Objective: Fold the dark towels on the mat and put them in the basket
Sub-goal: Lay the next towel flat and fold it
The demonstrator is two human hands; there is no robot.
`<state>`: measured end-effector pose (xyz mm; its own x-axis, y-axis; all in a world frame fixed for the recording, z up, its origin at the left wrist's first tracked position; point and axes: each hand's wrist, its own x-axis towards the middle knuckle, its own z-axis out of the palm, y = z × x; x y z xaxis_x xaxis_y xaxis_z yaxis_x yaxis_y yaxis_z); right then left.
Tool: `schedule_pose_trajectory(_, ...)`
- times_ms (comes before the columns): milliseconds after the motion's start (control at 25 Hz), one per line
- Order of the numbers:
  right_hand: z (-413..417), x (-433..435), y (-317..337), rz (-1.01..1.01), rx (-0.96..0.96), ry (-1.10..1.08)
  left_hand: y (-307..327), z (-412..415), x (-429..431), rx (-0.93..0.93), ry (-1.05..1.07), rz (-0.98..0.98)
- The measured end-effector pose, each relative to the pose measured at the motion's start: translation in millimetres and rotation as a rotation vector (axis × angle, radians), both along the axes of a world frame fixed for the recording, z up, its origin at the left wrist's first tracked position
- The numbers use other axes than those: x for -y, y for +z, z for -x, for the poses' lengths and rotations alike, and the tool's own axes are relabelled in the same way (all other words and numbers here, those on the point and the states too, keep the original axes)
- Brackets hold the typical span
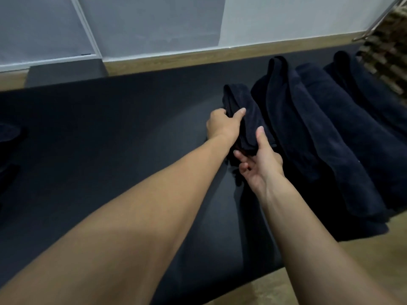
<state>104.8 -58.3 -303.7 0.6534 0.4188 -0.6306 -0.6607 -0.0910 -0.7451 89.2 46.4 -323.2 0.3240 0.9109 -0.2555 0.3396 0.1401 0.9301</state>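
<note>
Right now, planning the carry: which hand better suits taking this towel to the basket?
Probably right: the right hand holds the towel on the side nearer the basket; the left hand is farther.

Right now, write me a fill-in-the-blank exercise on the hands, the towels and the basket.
1. The left hand and the right hand hold the ____ small towel.
2. The left hand holds its ____ end, the right hand its near end.
3. The pile of towels lies to the ____ of the small towel.
4. The basket stands ____ from the person than the pile.
Missing words: same; far; right; farther.
</note>
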Motion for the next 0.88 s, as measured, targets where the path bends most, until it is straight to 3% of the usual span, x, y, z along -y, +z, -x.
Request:
schedule_pose_trajectory(80, -6, 1, 1, 0.044, 0.011, 0.046, -2, -1, 8, 0.062, -0.03, -0.002)
schedule_pose_trajectory(200, -13, 7, 4, 0.088, -0.053, 0.098, -7, 2, 24, -0.03, -0.194, -0.102)
schedule_pose_trajectory(360, -5, 15, 4, 0.087, -0.142, 0.186, -2, 12, 25, -0.054, -0.217, -0.133)
schedule_pose_trajectory(880, 75, 2, 36, 0.058, 0.157, 0.419, 42, 91, 24, -0.181, -0.179, -0.076)
